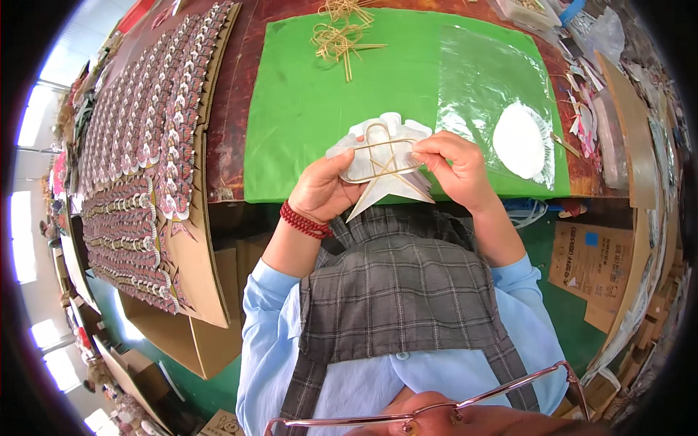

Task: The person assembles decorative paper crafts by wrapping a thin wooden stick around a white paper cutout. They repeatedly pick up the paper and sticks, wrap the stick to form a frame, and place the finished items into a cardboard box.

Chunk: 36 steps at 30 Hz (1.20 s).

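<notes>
The left hand (320,187) is partly closed, thumb over the front and fingers beneath, with hold of the left side of a white cut-out (389,190). The right hand (459,167) has thumb and forefinger brought together in a pinch at the right end of a thin frame (383,166); whether the sheet is also caught there cannot be told. The cut-out is held just over the near edge of a green mat (334,102), with the frame lying against its face.

Handling, as judged: both parts are very light. The sheet looks thin, soft and prone to creasing; its pointed tails could bend or tear. The frame appears springy but breakable at its crossed strips. Suitable holds are the rounded ends, taking frame and sheet together with a light pinch, clear of the tails.

Count: hands, two; frame in hand, one; cut-out in hand, one, though its lower right edge looks layered and the layers cannot be counted. Mat, one; transparent sheet (472,80), one; white oval mass (520,142) on it, one, material not determinable. Spare frames (342,40) at the far edge are tangled, number uncertain. Printed pieces (145,123) at left are too numerous and overlapping to count.
</notes>
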Each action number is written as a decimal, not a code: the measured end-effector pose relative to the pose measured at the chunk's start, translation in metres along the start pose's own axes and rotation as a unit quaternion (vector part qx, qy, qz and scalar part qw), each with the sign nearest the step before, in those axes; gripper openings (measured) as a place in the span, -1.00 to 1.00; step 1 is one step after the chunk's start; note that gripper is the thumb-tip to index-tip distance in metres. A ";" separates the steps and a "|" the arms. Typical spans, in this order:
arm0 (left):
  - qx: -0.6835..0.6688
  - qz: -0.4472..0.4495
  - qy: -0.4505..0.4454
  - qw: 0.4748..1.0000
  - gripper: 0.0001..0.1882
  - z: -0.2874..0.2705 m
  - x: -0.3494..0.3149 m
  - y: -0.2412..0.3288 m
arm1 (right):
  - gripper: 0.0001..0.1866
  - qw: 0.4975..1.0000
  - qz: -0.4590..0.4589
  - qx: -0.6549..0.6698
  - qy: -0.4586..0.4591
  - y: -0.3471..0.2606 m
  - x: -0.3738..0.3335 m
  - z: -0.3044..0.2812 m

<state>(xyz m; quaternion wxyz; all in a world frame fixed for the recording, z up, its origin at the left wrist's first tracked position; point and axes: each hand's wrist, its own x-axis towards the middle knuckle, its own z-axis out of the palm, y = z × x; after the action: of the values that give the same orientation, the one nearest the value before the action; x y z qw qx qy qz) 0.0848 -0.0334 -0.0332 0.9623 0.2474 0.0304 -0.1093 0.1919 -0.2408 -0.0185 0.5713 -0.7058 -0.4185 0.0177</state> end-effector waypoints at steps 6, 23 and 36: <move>0.000 0.002 0.011 1.000 -0.48 0.001 -0.001 0.001 | -0.87 1.000 -0.020 -0.015 -0.001 0.005 -0.001 0.000; 0.003 0.017 0.018 1.000 -0.49 -0.005 -0.002 -0.003 | -0.88 1.000 0.003 -0.010 -0.019 -0.005 -0.002 -0.005; 0.051 0.026 -0.029 0.998 -0.34 -0.013 -0.007 -0.004 | -0.85 0.999 -0.023 -0.014 -0.017 0.000 -0.007 -0.005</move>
<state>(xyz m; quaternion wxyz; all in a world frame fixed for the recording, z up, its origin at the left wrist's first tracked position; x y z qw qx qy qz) 0.0771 -0.0296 -0.0456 0.9513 0.2936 -0.0099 -0.0929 0.1898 -0.2487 -0.0196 0.5544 -0.7035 -0.4445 0.0112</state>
